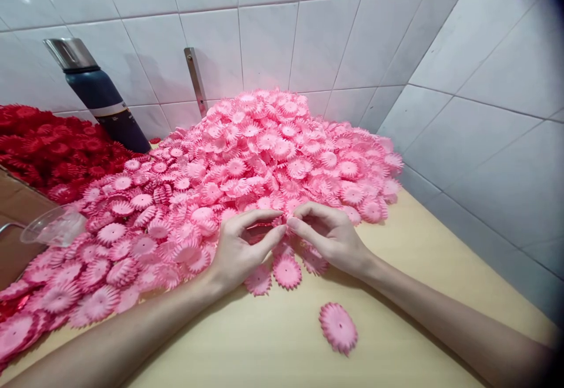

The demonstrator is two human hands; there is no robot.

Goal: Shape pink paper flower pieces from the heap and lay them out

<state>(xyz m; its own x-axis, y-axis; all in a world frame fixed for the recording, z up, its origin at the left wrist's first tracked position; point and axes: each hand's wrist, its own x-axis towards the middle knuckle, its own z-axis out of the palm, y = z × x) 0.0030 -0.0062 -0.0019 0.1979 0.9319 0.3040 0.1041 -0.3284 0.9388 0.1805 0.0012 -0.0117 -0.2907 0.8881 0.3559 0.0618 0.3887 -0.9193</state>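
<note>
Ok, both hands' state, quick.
Left hand: thumb and forefinger curled close together before the pink pile; grip cannot be told.
Right hand: similarly curled, fingertips near the left's; anything held is too small to tell.

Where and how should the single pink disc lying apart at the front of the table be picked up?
Probably best from above with the right hand, fingers pinching opposite edges of the disc's toothed rim. It lies broad face up, a low, flat shape, with bare table all round giving fingertips room.
</note>
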